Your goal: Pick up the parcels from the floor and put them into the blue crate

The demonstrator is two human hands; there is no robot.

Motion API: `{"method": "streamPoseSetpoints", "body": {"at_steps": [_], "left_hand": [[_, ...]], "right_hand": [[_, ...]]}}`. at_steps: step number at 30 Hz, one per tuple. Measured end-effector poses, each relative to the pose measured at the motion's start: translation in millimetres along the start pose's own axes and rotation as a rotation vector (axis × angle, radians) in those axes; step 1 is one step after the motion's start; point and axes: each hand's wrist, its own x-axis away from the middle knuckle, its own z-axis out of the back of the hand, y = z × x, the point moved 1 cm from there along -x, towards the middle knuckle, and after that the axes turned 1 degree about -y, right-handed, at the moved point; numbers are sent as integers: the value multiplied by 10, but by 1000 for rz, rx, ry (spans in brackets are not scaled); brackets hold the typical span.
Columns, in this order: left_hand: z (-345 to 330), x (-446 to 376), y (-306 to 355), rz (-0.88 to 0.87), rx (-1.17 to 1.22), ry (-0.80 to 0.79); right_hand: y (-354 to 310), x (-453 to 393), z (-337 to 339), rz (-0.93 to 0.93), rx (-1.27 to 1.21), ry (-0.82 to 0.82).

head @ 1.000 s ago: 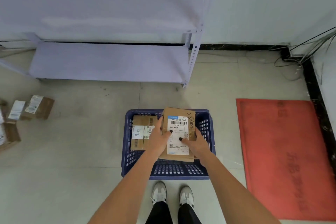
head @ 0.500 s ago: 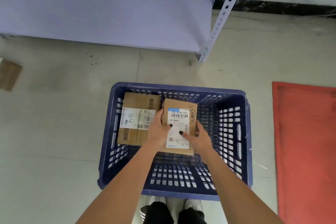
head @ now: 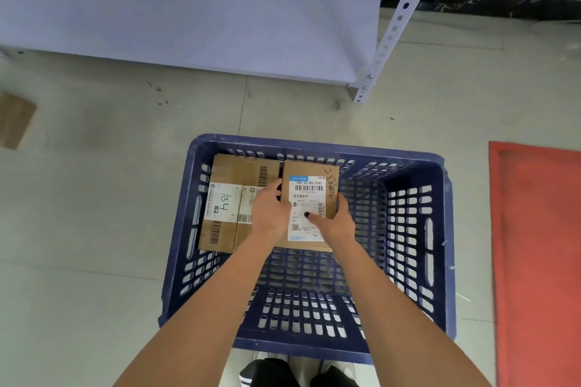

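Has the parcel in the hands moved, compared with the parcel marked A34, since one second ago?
Yes. The held parcel has gone down into the blue crate, now level beside the A34 parcel.

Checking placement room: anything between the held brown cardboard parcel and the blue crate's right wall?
Head view: nothing. Right of the brown cardboard parcel, held by the left hand and right hand, only bare slotted floor reaches the blue plastic crate wall.

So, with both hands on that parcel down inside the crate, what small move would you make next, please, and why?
Probably let go and lift both hands out. The held parcel looks low inside the blue crate, right beside the parcel marked A34, with the left hand and right hand gripping its sides. Whether it fully rests on the crate's bottom I cannot tell, so ease it down first.
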Motion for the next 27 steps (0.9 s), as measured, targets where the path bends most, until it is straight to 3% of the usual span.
{"method": "streamPoseSetpoints", "body": {"at_steps": [7, 14, 27], "left_hand": [[63, 172, 37, 54, 91, -45], [329, 663, 288, 45, 199, -82], [1704, 2785, 1358, 10, 342, -133]], "right_hand": [[-90, 193, 71, -37, 37, -45], [-353, 749, 350, 64, 64, -61], [-1112, 3321, 1224, 129, -204, -71]]}}
